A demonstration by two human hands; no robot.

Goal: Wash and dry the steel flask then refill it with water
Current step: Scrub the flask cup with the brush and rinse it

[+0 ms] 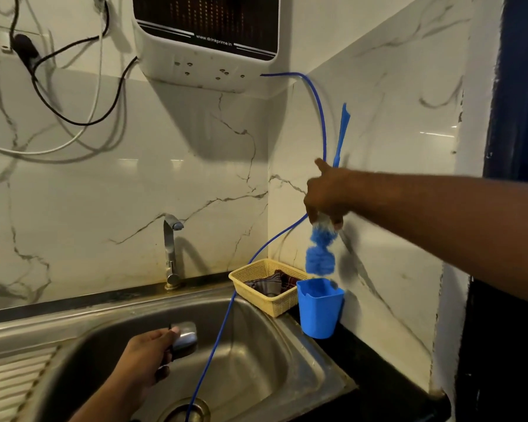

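Black stone counter [363, 370] with inset stainless steel sink [104, 309], bearing a yellow perforated plastic basket [272, 303] of dark cloth [269, 284] and, touching it, an upright blue plastic cup [319, 312].

We are holding the steel flask [184, 341] in our left grip [147, 357] over the sink [256, 363], while our right grip [328, 194] is clasping the blue bottle brush [320, 257], bristles hanging just above the blue cup [319, 313] standing beside the yellow basket [248, 270].

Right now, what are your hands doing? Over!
Left grip holds the flask over the sink. Right grip holds the brush above the blue cup. Blue hose runs beside the flask.
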